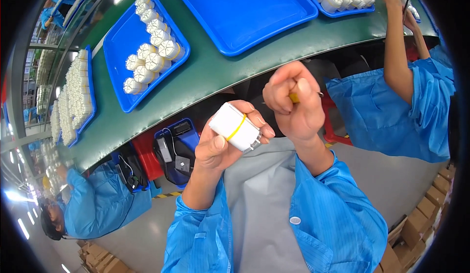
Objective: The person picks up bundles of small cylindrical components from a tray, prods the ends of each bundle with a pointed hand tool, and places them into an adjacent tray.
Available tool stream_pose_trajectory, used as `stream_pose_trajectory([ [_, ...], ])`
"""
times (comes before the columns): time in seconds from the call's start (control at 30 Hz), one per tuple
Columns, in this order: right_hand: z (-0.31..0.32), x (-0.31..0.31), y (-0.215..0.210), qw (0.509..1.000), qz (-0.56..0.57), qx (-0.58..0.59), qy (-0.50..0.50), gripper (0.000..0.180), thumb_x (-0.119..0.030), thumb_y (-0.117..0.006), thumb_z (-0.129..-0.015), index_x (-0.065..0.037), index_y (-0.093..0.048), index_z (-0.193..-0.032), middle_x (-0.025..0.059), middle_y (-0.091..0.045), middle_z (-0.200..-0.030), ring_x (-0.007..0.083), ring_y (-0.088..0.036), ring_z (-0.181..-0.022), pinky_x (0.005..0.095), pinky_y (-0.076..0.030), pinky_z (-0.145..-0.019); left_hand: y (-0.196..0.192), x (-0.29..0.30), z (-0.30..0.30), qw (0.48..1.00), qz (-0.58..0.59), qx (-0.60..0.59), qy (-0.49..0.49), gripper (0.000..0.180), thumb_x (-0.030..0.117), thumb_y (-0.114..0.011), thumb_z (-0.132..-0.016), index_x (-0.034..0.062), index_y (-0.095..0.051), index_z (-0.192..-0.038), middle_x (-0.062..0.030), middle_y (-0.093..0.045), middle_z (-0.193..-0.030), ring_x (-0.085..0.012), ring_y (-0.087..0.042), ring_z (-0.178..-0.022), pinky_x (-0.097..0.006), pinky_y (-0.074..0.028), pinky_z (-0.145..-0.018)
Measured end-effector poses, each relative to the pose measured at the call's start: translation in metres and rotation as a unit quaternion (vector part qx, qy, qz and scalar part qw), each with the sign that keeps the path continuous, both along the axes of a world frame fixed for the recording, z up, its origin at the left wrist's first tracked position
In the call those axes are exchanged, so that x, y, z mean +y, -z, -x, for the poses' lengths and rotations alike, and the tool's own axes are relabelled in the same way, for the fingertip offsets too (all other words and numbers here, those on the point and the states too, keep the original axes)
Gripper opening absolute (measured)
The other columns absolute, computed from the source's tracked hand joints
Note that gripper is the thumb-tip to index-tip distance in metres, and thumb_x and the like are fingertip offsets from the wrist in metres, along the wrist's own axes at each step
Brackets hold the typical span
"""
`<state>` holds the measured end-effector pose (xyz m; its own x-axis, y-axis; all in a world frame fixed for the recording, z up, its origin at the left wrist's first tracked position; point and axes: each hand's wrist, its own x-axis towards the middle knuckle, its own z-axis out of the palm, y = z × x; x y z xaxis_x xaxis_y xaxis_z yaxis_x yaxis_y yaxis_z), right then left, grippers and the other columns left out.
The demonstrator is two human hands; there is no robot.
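At ten o'clock, a blue tray (115, 43) holds white bundles (152, 60). Centrally, a yellow-banded bundle (230, 124) sits gripped between thumb and fingers of the left hand (215, 155); at two, the right hand (304, 109) curls around a yellow thing (294, 98). A green table (208, 70) lies at twelve; cardboard boxes (416, 221) stand at four.

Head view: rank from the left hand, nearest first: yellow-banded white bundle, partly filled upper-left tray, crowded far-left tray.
1. White bundle: in the left hand.
2. Partly filled tray: on the green bench, upper left.
3. Crowded tray: farther left along the bench.
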<state>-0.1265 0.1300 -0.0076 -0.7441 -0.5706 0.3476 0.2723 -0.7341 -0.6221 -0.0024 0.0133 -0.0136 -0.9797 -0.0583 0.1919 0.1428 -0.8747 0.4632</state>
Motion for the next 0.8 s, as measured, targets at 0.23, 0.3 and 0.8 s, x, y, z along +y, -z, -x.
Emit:
stream_pose_trajectory([
  [0.23,-0.0001,0.0039,-0.0034,1.000,0.002,0.004,-0.004,0.037,-0.031,-0.048,-0.098,0.006,-0.056,-0.098,-0.0040,-0.036,-0.055,0.0047,-0.030,-0.050,0.0239,-0.022,-0.047,0.0000,0.0022,0.0006,0.999,-0.022,0.015,0.019,0.065,0.033,-0.071,-0.085,-0.0036,-0.044,-0.132,-0.0227,-0.058,-0.117,-0.0435,-0.061,-0.110,-0.048,-0.054,-0.091],
  [0.3,-0.0004,0.0032,-0.0035,1.000,0.001,0.001,-0.005,0.037,-0.031,-0.048,-0.098,0.005,-0.056,-0.098,-0.0040,-0.036,-0.055,0.0047,-0.029,-0.050,0.0240,-0.022,-0.047,0.0006,0.0016,0.0011,0.999,-0.025,0.027,0.022,0.065,0.033,-0.070,-0.085,-0.0041,-0.045,-0.131,-0.0229,-0.058,-0.117,-0.0439,-0.061,-0.110,-0.048,-0.054,-0.092],
  [0.8,-0.0031,0.0052,-0.0039,1.000,-0.001,0.002,-0.008,0.035,-0.029,-0.047,-0.098,0.005,-0.056,-0.097,-0.0042,-0.036,-0.054,0.0038,-0.027,-0.049,0.0242,-0.021,-0.047,-0.0065,0.0064,0.0045,0.945,0.240,0.163,-0.150,0.037,-0.001,-0.073,-0.080,0.0042,-0.063,-0.115,-0.0253,-0.057,-0.129,-0.0481,-0.050,-0.125,-0.057,-0.041,-0.105],
])
